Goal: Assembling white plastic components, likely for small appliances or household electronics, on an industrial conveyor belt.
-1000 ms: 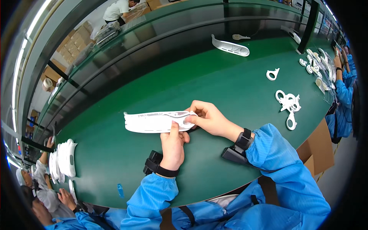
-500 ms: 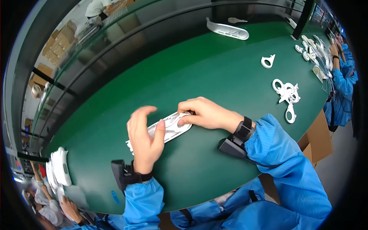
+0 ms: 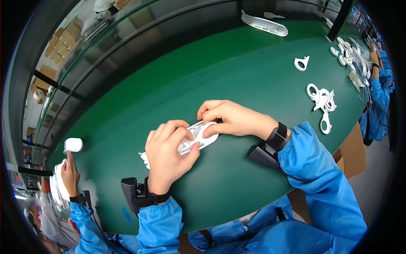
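Note:
A long white plastic housing (image 3: pixel 204 141) with a patch of small holes lies slantwise on the green table in front of me. My left hand (image 3: pixel 168 154) is closed over its middle and left part, with fingers on the far side and thumb on the near edge. At the right end, my right hand (image 3: pixel 237 120) pinches the rounded rim between curled fingers and thumb. Both hands hide much of the housing. A small white piece sticks out past its left end, and I cannot tell whether it is separate.
White ring-shaped plastic parts (image 3: pixel 323 100) lie piled at the right, with one single ring part (image 3: pixel 301 63) beyond. Another long white housing (image 3: pixel 265 26) rests at the far edge. At left, a co-worker's hand (image 3: pixel 70 177) reaches over stacked white housings (image 3: pixel 57 186). A cardboard box (image 3: pixel 353 152) stands below the right edge.
My left hand has moved right and its raised fingers have come down onto the housing. My right fingers have shifted at the right end. A co-worker's hand has reached in at left.

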`<state>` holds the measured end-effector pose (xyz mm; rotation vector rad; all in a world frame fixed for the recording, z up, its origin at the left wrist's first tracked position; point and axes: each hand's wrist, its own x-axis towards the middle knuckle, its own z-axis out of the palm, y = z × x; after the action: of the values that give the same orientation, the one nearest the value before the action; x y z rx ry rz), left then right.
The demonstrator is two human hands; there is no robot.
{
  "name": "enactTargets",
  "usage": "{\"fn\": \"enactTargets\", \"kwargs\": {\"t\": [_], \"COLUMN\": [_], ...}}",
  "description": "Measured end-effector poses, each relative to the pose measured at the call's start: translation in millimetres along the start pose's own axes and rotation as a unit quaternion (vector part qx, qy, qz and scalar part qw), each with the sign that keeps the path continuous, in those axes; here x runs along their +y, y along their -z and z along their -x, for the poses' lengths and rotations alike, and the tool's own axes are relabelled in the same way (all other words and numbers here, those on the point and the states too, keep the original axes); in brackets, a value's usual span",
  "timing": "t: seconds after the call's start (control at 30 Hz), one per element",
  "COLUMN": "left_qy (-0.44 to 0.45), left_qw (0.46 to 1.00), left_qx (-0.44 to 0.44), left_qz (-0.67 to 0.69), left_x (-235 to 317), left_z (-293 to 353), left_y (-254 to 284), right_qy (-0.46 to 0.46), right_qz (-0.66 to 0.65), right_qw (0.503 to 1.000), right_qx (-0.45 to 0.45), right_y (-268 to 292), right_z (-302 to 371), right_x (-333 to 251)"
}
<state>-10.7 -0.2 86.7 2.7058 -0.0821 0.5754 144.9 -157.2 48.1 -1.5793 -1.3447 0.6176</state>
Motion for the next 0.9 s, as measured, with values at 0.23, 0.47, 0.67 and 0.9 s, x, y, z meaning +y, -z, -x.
{"fn": "enactTargets", "kwargs": {"t": [0.23,0.47,0.67,0.9], "left_qy": [-0.015,-0.019,0.0,0.055], "left_qw": [1.0,0.993,0.992,0.986], "left_qx": [-0.01,-0.009,-0.024,0.0], "left_qz": [-0.014,-0.116,-0.121,-0.155], "left_x": [5.9,25.2,24.7,23.8], "left_z": [0.4,-1.2,1.4,5.0], "left_y": [-10.5,-9.2,-11.5,-8.1], "right_qy": [0.008,0.035,-0.009,0.04], "right_qz": [0.031,0.036,0.035,0.106], "right_qw": [0.999,0.999,0.999,0.994], "right_qx": [0.006,-0.009,-0.031,-0.005], "right_y": [-0.1,0.9,3.5,-5.3], "right_z": [8.5,3.4,-0.4,6.5], "right_x": [-9.0,-10.4,-22.2,-15.9]}}
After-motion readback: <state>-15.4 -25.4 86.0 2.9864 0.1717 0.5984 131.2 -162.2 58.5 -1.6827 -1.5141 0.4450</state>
